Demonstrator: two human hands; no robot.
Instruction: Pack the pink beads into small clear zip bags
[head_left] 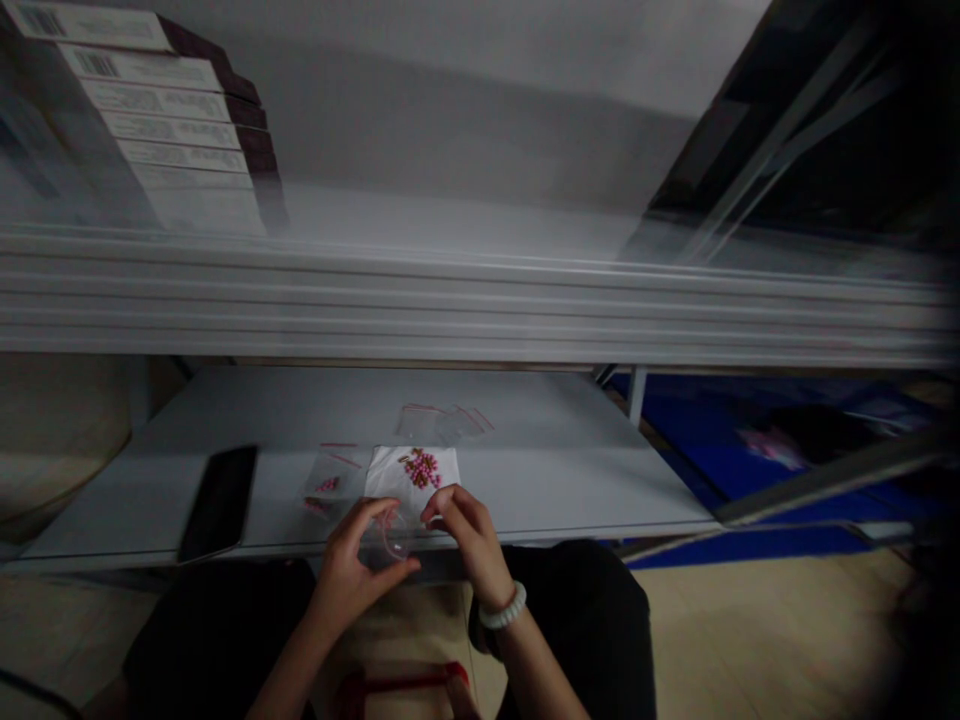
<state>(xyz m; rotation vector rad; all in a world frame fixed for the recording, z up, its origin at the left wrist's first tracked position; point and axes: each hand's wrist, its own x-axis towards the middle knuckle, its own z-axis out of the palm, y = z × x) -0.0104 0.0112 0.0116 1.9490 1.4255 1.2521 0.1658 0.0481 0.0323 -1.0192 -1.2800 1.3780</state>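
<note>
my left hand (pixel 360 560) gripping a clear, pink-rimmed plastic bag (pixel 397 541), by the grey counter's (pixel 555 485) front edge, my right hand (pixel 466 535) beside it, grip unclear, small pink-and-gold beads (pixel 422 468) on a white square sheet (pixel 386 468) behind

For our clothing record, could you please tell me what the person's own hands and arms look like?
Left hand and right hand are ungloved; no sleeves show on the forearms. A pale, beaded-looking bracelet circles the right wrist.
</note>
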